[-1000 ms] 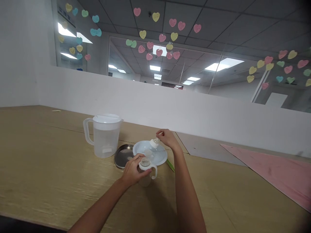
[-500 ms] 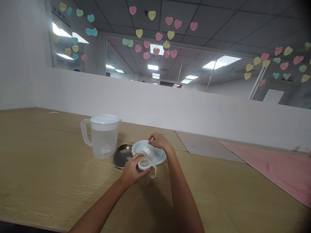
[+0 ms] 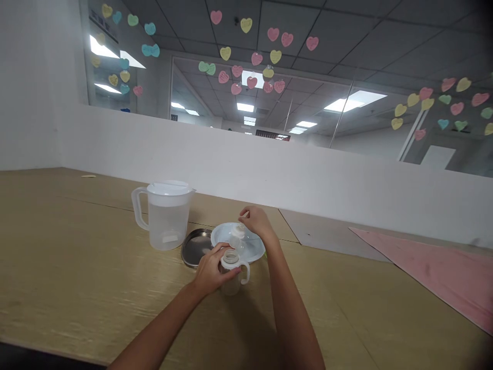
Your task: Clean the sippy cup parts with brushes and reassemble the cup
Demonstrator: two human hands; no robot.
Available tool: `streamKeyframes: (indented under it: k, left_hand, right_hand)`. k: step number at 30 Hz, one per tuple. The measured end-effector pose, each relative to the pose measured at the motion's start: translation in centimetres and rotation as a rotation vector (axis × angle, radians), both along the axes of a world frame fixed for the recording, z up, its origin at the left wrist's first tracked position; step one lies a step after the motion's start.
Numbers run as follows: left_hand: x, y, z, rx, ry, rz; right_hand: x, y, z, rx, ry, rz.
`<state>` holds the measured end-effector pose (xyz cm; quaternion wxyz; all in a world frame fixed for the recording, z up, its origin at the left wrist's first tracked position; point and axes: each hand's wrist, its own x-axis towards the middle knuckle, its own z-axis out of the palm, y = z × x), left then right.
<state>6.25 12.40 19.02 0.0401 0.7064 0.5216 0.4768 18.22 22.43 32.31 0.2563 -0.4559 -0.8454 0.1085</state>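
Note:
A clear baby bottle [image 3: 230,286] with a white collar and a curved handle stands upright on the table, its mouth uncovered. My left hand [image 3: 208,271] is wrapped round its upper part from the left. Over the pale bowl [image 3: 259,255] behind it, my right hand [image 3: 256,221] pinches the tip of a white-ringed bottle nipple [image 3: 238,231]. Under the nipple a clear cap-like piece [image 3: 236,243] shows in the bowl; whether they touch I cannot tell.
A translucent lidded pitcher [image 3: 168,221] stands at the left, with liquid apparently inside. A round metal tray [image 3: 192,250] lies between pitcher and bowl. Pink sheeting [image 3: 427,272] covers the right side, and a white wall [image 3: 246,169] borders the table's back.
The white-ringed nipple was tilted in my right fingers and is now more upright. My right hand has risen slightly. My left hand stays on the bottle.

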Motion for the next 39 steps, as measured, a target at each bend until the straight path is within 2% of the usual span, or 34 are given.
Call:
streamKeyframes:
  k: [3, 5, 7, 9, 16, 26, 29, 33, 39]
  left_hand:
    - [0.0, -0.1, 0.1, 0.003, -0.004, -0.005]
    - [0.1, -0.2, 0.3, 0.004, -0.01, -0.011]
    - [0.1, -0.3, 0.5, 0.002, -0.009, -0.008]
    - [0.2, -0.4, 0.6, -0.003, -0.001, -0.004]
    - [0.2, -0.3, 0.5, 0.011, -0.007, -0.004]
    - [0.1, -0.3, 0.3, -0.021, -0.001, 0.005]
    - [0.1, -0.3, 0.3, -0.033, 0.014, 0.007]
    - [-0.2, -0.3, 0.0, -0.032, 0.02, 0.014]
    - [-0.7, -0.1, -0.7, 0.138, -0.12, 0.056]
  right_hand:
    - [0.1, -0.7, 0.8, -0.021, 0.069, 0.057]
    - [0.2, -1.1, 1.1, -0.086, 0.08, 0.152]
    - [0.3, -1.3, 1.2, -0.177, 0.048, 0.253]
    - [0.3, -1.4, 1.0, -0.241, -0.001, 0.29]
    - [0.3, -0.6, 0.4, -0.236, -0.088, 0.147]
    - [0.8, 0.7, -0.6, -0.106, -0.175, -0.029]
    - [0.8, 0.5, -0.3, -0.103, -0.151, -0.015]
    - [0.6, -0.2, 0.4, -0.129, -0.096, 0.079]
    - [0.0, -1.6, 1.0, -0.182, -0.018, 0.222]
